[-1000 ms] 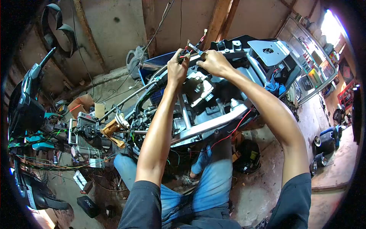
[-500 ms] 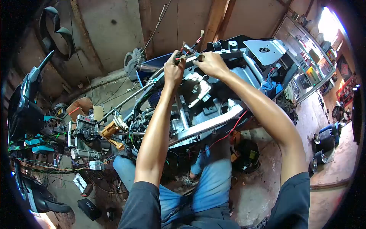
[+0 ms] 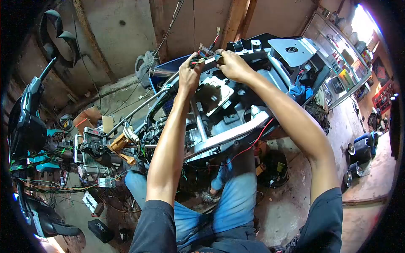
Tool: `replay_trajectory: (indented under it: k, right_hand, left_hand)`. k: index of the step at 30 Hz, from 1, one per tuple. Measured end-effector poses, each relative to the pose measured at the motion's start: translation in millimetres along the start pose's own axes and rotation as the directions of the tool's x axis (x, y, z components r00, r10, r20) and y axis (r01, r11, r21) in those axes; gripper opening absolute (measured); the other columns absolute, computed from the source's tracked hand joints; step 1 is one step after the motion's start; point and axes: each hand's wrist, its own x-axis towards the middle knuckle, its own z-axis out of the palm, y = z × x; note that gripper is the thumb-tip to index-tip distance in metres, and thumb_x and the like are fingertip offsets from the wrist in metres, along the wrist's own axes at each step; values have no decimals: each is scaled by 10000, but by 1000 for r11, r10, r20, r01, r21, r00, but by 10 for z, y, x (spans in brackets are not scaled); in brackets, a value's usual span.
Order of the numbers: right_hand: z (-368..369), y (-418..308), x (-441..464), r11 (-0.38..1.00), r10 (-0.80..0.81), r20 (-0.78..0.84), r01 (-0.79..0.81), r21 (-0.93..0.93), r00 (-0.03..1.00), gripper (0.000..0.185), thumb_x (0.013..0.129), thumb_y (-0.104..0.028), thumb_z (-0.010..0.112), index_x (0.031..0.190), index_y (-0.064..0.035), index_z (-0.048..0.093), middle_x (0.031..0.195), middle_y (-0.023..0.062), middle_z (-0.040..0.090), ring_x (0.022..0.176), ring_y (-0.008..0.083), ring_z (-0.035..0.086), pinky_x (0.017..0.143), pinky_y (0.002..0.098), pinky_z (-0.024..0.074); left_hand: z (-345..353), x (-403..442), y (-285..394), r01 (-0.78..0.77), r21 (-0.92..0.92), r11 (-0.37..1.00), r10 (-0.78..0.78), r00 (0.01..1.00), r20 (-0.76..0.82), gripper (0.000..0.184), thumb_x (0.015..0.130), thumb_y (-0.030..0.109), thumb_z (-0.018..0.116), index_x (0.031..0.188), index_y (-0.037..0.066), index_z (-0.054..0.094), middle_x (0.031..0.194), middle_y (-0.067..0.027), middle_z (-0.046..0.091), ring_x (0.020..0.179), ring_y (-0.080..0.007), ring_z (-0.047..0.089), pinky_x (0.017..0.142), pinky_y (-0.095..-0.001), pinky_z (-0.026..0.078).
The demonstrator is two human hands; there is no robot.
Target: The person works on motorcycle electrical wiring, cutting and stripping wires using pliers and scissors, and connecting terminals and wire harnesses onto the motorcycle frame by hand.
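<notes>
a bundle of wires (image 3: 196,62) is gripped in the left hand (image 3: 191,69) above the far rail of the metal frame (image 3: 228,135). beside it, over the same frame, a slim tool (image 3: 207,51) is clasped in the right hand (image 3: 228,64).

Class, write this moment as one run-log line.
left hand: holding wires | right hand: holding tool, type unclear | both over metal frame's far side | blue cloth: right of hands
</notes>
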Motion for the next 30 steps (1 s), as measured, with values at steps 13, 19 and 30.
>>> replay_trajectory:
  k: [13, 19, 30]
  right_hand:
    - [-177, -236, 3, 956, 277, 133, -287, 61, 952, 385, 849, -312, 737, 897, 68, 767, 891, 338, 723, 905, 467, 743, 875, 496, 593]
    - [-225, -265, -27, 946, 321, 175, -325, -1, 931, 313, 827, -203, 667, 914, 83, 759, 990, 356, 719, 997, 496, 720, 936, 517, 575]
    - [69, 51, 3, 983, 169, 32, -171, 70, 985, 380, 823, -315, 649, 877, 52, 733, 908, 331, 690, 907, 518, 694, 858, 537, 554]
  left_hand:
    - [30, -25, -61, -113, 1, 994, 113, 993, -42, 366, 1030, 357, 596, 1004, -3, 662, 786, 21, 563, 759, -104, 491, 696, -306, 418]
    - [3, -38, 4, -71, 13, 997, 71, 997, 11, 421, 1032, 417, 600, 962, 3, 635, 791, 31, 545, 750, -88, 463, 671, -294, 400]
    - [-28, 93, -200, -341, 181, 922, 345, 939, 10, 241, 976, 235, 650, 1072, 35, 743, 868, -167, 723, 734, -220, 626, 722, -363, 516]
